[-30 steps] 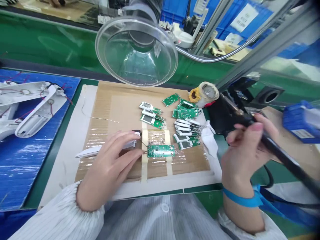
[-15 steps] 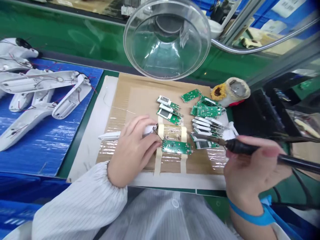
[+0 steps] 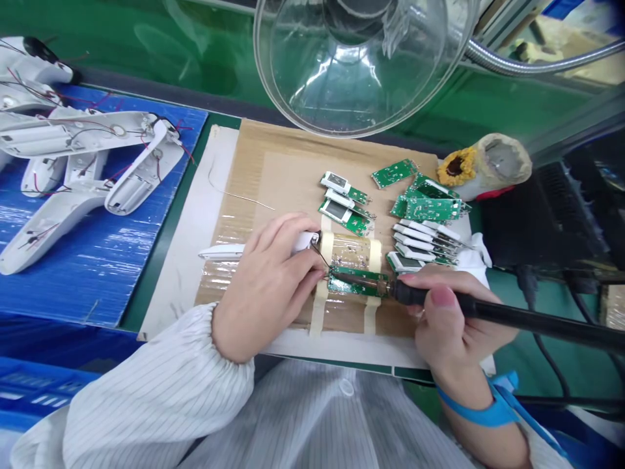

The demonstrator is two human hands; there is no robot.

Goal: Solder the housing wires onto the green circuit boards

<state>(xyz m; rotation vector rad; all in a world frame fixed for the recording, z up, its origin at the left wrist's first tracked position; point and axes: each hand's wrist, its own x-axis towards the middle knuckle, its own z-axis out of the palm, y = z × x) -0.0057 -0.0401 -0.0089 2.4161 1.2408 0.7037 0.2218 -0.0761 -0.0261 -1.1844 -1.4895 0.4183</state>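
Note:
My left hand [image 3: 273,286] is closed over a white plastic housing [image 3: 222,252], which sticks out on both sides of it. Thumb and forefinger pinch a thin dark wire [image 3: 319,253] at the left end of a green circuit board [image 3: 364,272]. That board lies flat on the taped cardboard, partly covered by the iron. In my right hand [image 3: 454,326] is a soldering iron [image 3: 410,293], gripped by its black handle like a pen. Its tip points left and reaches the board's left end, close to my left fingertips; whether it touches the wire I cannot tell.
Behind the board lie several boards with white-framed displays [image 3: 336,207]; more green boards [image 3: 430,207] are piled at the right. A round clear lamp shade [image 3: 351,98] hangs above. White housings with wires [image 3: 73,140] cover a blue sheet at left. A container with yellow sponge [image 3: 456,167] stands back right.
My right hand has brought the soldering iron left and over the circuit board, its tip now at the board's left end. My left hand keeps its pinch. The camera view has shifted slightly.

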